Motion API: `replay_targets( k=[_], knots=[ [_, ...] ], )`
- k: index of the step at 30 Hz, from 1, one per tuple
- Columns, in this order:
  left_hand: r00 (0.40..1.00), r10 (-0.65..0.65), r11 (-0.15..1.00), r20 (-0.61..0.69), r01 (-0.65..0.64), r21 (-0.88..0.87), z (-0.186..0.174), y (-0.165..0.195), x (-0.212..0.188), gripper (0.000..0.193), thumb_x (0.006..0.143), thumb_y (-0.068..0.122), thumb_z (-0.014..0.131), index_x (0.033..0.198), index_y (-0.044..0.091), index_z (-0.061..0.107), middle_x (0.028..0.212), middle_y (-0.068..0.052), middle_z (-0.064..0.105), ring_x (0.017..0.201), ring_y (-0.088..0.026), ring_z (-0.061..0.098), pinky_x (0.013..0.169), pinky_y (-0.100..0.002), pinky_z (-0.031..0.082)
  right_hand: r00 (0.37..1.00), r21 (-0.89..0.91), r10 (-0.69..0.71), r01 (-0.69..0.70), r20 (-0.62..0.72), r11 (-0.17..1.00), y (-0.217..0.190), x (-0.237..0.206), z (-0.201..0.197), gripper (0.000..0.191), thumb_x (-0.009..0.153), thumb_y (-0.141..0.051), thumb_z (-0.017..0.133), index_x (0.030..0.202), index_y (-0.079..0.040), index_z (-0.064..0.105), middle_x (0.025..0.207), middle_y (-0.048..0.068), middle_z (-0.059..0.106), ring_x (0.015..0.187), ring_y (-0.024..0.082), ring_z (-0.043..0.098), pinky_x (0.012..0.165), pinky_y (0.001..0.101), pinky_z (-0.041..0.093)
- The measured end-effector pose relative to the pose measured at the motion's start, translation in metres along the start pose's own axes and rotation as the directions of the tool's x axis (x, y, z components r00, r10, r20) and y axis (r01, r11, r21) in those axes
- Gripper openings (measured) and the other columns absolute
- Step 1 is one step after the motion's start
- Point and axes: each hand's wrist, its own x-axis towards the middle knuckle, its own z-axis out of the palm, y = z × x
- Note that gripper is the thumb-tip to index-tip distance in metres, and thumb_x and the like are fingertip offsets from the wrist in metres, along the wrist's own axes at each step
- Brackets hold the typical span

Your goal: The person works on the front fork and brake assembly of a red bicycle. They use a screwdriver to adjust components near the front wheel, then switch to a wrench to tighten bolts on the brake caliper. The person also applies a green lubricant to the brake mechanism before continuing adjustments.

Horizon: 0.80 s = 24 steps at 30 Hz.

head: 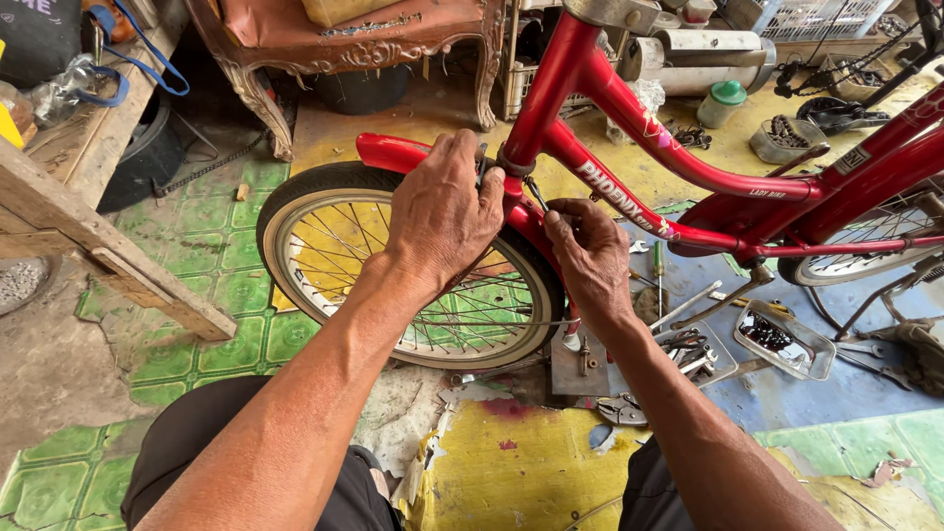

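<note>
Floor: worn green patterned tiles, peeling yellow and blue patches, cluttered workshop. Left hand fingers curled, gripping red fender at fork crown. Right hand fingertips pinched together at fork just below, on what cannot tell. Front wheel under both hands, yellow rim, one fully seen. Two metal trays of small parts right of wheel. Red bicycle frame, white lettering on tube. One green-capped bottle beyond. Carved chair behind.

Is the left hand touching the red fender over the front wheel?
Touching. The head view shows the left hand wrapped over the red fender, its fingers pressing against it near the fork, with no gap visible.
</note>
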Motion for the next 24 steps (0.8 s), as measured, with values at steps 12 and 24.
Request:
replay_targets(
  k=[12,24],
  knots=[
    [1.000,0.028,1.000,-0.013,-0.027,0.013,0.009,-0.004,-0.006,0.023,0.099,0.015,0.058,0.107,-0.005,0.050,0.096,-0.023,0.061,0.087,-0.037,0.066,0.080,-0.045,0.055,0.992,0.038,-0.059,0.056,0.110,0.998,0.007,0.020,-0.010,0.025,0.104,-0.024,0.068,0.113,-0.001,0.071,0.088,-0.003,0.066,0.081,0.004,0.056,0.073,0.0211,0.049],
    [1.000,0.022,1.000,-0.007,-0.022,0.008,0.008,-0.004,-0.005,0.022,0.097,0.013,0.059,0.104,-0.007,0.054,0.094,-0.022,0.061,0.082,-0.034,0.067,0.076,-0.044,0.056,0.994,0.088,-0.045,0.037,0.099,0.995,0.003,0.014,-0.006,0.023,0.103,-0.022,0.067,0.114,-0.002,0.070,0.092,-0.004,0.068,0.082,0.002,0.057,0.074,0.0195,0.050]
  ],
)
